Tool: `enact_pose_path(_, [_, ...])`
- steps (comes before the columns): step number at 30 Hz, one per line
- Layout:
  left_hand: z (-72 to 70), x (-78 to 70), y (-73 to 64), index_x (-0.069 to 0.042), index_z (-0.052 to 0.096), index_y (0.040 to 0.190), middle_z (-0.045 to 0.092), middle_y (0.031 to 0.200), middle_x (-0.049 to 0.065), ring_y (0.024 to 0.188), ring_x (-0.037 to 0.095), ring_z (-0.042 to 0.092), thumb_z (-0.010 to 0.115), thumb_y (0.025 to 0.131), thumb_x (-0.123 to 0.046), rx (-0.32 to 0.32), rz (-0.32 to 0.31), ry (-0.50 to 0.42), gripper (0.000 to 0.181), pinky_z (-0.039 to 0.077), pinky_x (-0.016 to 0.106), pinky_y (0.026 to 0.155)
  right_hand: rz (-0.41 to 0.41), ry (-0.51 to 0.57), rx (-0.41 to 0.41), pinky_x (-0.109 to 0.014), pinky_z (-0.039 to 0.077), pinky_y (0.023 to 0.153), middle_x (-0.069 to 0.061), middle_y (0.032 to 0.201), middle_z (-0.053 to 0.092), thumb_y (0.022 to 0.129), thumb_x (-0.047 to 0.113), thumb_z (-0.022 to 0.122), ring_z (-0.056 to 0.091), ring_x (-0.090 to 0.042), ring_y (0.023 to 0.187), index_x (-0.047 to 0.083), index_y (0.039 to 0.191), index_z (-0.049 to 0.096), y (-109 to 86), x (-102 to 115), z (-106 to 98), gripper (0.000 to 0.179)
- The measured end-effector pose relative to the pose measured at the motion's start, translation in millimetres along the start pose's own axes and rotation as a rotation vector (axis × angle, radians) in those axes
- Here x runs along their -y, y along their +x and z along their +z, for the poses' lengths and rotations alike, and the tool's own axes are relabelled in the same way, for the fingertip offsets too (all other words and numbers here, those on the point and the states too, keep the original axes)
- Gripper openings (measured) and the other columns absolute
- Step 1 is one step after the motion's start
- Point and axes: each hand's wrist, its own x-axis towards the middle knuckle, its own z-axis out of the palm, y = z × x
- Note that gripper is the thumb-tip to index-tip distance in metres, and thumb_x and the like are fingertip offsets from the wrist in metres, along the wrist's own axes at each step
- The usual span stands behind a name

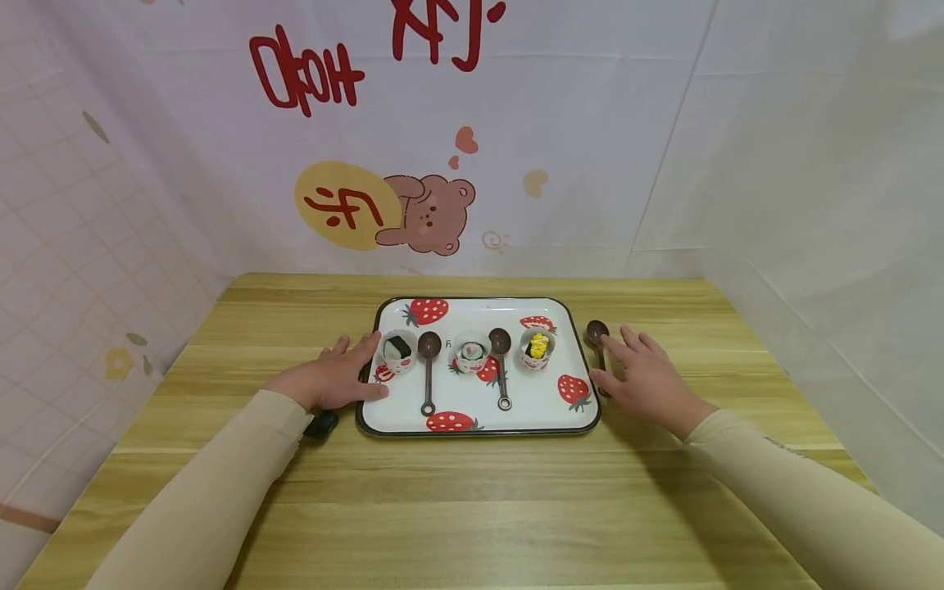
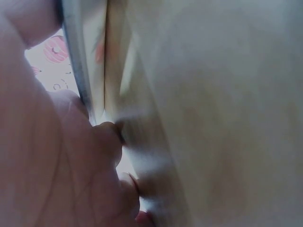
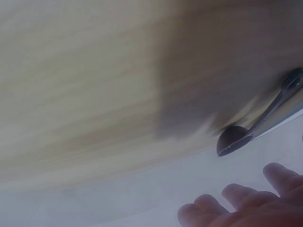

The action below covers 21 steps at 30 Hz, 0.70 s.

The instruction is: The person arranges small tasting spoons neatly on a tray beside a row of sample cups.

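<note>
A white tray with a dark rim and strawberry prints lies on the table. My left hand rests at its left rim, thumb and forefinger reaching over the edge. Standing in a row on the tray are a cup with a rice ball, a cup with a sushi roll and a cup with yellow-topped sushi. Between them lie two brown spoons, a left one and a right one. My right hand hovers with extended fingers beside a third brown spoon, overlapping its handle in the head view.
The wooden table reaches back to a white printed curtain, with more cloth at both sides. A small black object lies under my left wrist.
</note>
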Motion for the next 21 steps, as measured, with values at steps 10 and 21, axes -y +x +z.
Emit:
enact_pose_path(10, [-1.1, -1.3, 0.0, -0.015, 0.001, 0.171, 0.005, 0.178, 0.017, 0.160, 0.054, -0.008, 0.065, 0.097, -0.060, 0.000, 0.018, -0.002, 0.108, 0.002, 0.076, 0.124, 0.016, 0.011, 0.024, -0.066, 0.019, 0.126, -0.045, 0.158, 0.034, 0.103, 0.041, 0.065, 0.029, -0.058, 0.152, -0.006, 0.155, 0.045, -2.3, -2.6, -2.1, 0.073])
enact_pose_path(21, [-0.1, -0.6, 1.1, -0.015, 0.001, 0.171, 0.005, 0.178, 0.017, 0.160, 0.054, -0.008, 0.065, 0.098, -0.059, -0.001, 0.018, -0.004, 0.107, 0.002, 0.077, 0.124, 0.014, -0.014, 0.031, -0.066, 0.020, 0.126, -0.044, 0.157, 0.036, 0.103, 0.038, 0.066, 0.030, -0.056, 0.153, -0.006, 0.154, 0.046, -3.6, -8.1, -1.4, 0.070])
